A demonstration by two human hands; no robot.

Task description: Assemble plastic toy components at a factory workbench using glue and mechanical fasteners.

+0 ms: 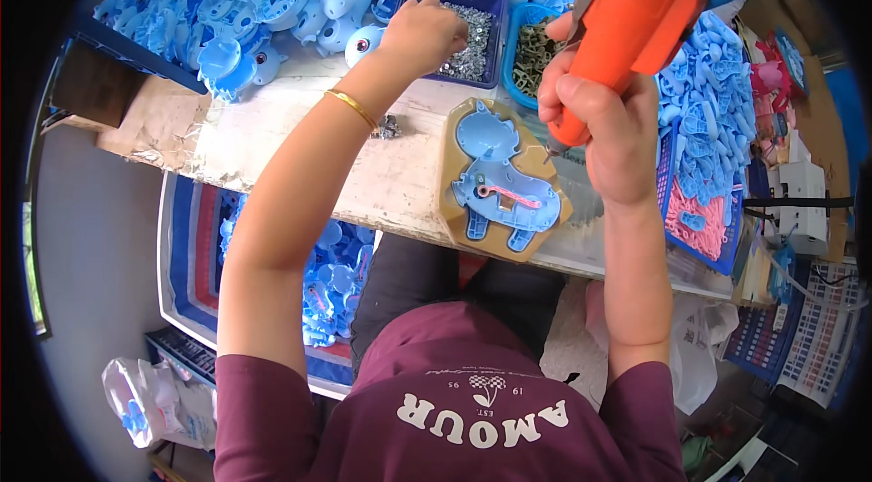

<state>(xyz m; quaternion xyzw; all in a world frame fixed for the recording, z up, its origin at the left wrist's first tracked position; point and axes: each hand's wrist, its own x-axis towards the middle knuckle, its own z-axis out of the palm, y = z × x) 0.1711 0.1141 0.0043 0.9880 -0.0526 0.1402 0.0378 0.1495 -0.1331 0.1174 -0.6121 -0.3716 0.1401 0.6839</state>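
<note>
My right hand [604, 109] is wrapped round an orange power screwdriver [599, 46]. Its bit points down and left, above the right side of a tan holding block [447, 175]. In this block lies a light blue animal-shaped plastic shell half [486, 135], with a pink strip [522, 196] across its body. My left hand [422, 35] reaches over a dark blue tray [498, 64] of small silver screws [472, 41]. Its fingers are curled together at the screws; whatever is between the fingertips is hidden.
Blue shell parts [236, 9] are heaped along the back. A light blue basket [513, 87] of brass-coloured pieces stands beside the screw tray. At right, a blue crate [727, 259] holds blue parts and pink strips [695, 218]. Below the worn table [300, 146], a lined bin [182, 287] contains blue pieces.
</note>
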